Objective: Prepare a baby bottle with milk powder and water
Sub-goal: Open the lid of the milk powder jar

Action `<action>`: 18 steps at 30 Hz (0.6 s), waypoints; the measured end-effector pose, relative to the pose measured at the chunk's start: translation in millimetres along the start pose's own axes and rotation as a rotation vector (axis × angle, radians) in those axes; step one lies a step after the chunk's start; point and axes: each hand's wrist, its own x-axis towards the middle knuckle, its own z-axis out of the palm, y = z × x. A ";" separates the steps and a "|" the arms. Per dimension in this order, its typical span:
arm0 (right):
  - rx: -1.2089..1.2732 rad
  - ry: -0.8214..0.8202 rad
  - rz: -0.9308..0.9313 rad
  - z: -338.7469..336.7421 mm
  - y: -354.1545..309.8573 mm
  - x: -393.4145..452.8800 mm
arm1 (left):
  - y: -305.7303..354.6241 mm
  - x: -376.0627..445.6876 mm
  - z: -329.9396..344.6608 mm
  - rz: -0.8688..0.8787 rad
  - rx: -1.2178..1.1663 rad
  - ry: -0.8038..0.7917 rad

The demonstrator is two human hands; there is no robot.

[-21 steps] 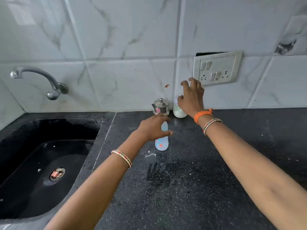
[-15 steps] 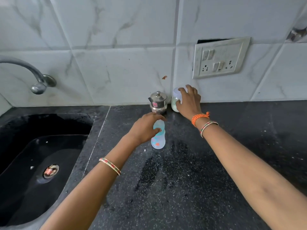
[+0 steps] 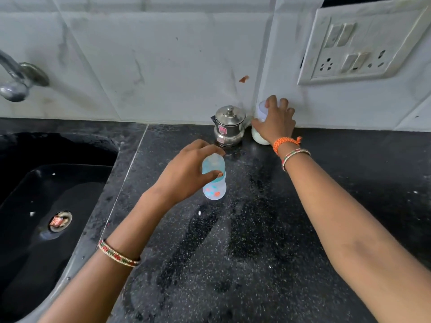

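Your left hand [image 3: 186, 173] is wrapped around the baby bottle [image 3: 214, 180], thumb across its front and fingers curled over the top, so the hand is closed on it. The bottle stands upright on the black speckled countertop [image 3: 256, 252], toward the back edge and a little in front of the steel pot. It is a small translucent bottle, pale blue at its waist, with orange and blue marks printed on the lower body; its top is hidden by your fingers.

Your right hand [image 3: 275, 122] is closed over a white container [image 3: 258, 136] that stands against the back wall, just right of the small lidded stainless steel pot [image 3: 229, 129]. The container's lower part looks milky white; the rest is covered by your hand.

The black sink [image 3: 70, 183] lies at the counter's left end, with a tap [image 3: 16, 82] above it. A switch and socket plate [image 3: 359, 45] sits on the marble wall tiles [image 3: 163, 54] at upper right.
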 end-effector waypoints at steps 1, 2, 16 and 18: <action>-0.008 0.029 0.015 -0.5 1.2 -3.4 | -0.4 -1.2 2.3 0.007 0.000 0.001; -0.013 0.052 0.030 -2.4 1.8 -7.3 | -0.4 -1.7 4.7 0.009 -0.006 0.005; -0.094 -0.018 0.052 -42.9 -10.0 -168.1 | 10.4 -43.4 44.6 -0.133 -0.019 0.309; -0.095 -0.042 0.048 -47.4 -14.0 -181.8 | 18.5 -69.7 63.4 -0.158 -0.072 0.504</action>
